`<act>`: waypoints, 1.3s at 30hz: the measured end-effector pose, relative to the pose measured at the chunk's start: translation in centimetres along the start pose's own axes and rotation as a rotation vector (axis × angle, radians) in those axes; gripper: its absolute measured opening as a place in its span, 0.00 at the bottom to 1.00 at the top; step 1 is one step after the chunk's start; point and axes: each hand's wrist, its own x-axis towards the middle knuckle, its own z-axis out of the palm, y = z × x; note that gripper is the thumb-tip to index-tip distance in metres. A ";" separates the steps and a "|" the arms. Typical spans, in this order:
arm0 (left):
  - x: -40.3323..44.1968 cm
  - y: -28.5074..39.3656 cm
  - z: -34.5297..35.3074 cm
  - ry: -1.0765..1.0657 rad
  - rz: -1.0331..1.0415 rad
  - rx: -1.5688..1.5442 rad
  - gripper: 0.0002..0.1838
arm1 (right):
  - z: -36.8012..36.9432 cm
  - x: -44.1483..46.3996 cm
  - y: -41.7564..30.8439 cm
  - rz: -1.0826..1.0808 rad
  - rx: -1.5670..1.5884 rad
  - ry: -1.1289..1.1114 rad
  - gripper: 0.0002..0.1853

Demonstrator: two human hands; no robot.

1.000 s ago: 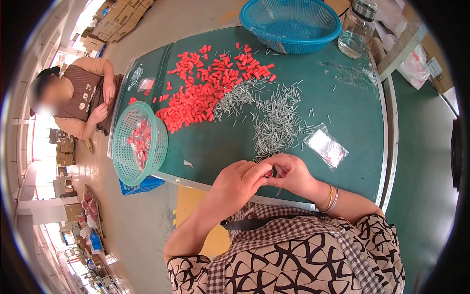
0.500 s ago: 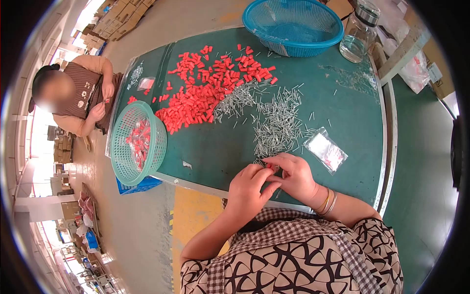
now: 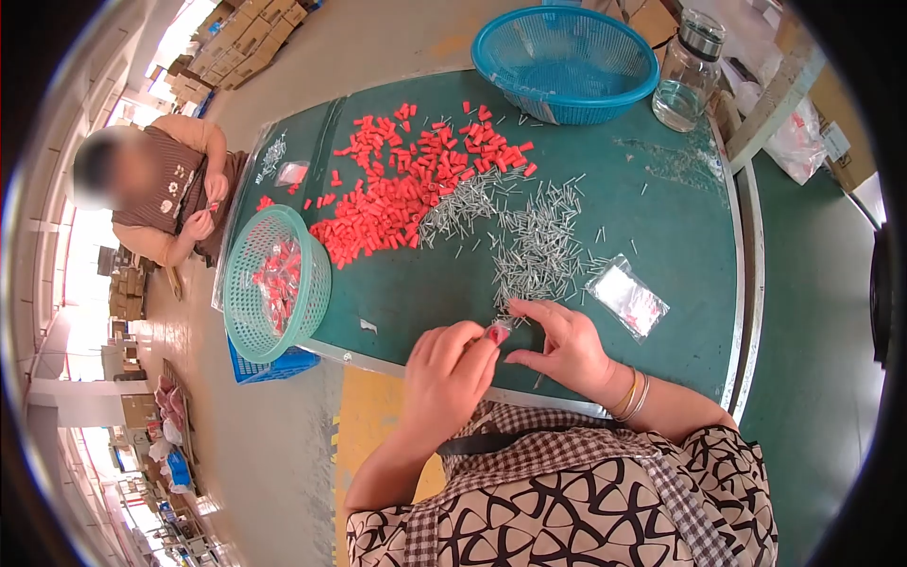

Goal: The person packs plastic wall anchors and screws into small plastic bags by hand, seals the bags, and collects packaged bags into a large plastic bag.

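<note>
My left hand (image 3: 446, 376) is closed at the table's near edge, pinching a small clear bag (image 3: 498, 331) with something red inside. Just to its right, my right hand (image 3: 567, 352) has thumb and forefinger spread apart and holds nothing. Beyond both hands lies a heap of grey metal screws (image 3: 540, 248), its nearest ones by my right fingertips. Left of the screws spreads a big pile of short red plastic sleeves (image 3: 378, 210). A stack of flat clear bags (image 3: 627, 297) rests to the right of my right hand.
A pale green basket (image 3: 319, 274) at the table's left edge holds filled bags (image 3: 281, 283). At the back stand a blue basket (image 3: 567, 109) and a glass bottle (image 3: 682, 93). Across the left side, another person (image 3: 168, 194) handles a small red item.
My hands have come apart: the left has drawn back leftward with the small bag, and the right has let go and spread its fingers. The view has shifted slightly.
</note>
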 end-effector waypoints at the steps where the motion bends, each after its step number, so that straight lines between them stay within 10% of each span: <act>1: 0.0 -0.3 -0.3 -0.006 0.013 0.033 0.09 | 0.1 0.0 0.1 0.007 0.002 0.005 0.35; 18: -1.5 -3.0 1.6 -0.181 0.199 -0.057 0.10 | 0.6 0.1 0.8 0.133 0.259 -0.040 0.09; 24: -1.6 -1.6 3.1 0.010 -0.328 -0.532 0.12 | 0.5 0.1 1.0 0.202 0.336 -0.017 0.03; 39: -2.2 -1.6 5.2 0.046 -0.366 -0.548 0.07 | 0.8 -0.2 1.1 0.231 0.269 -0.001 0.04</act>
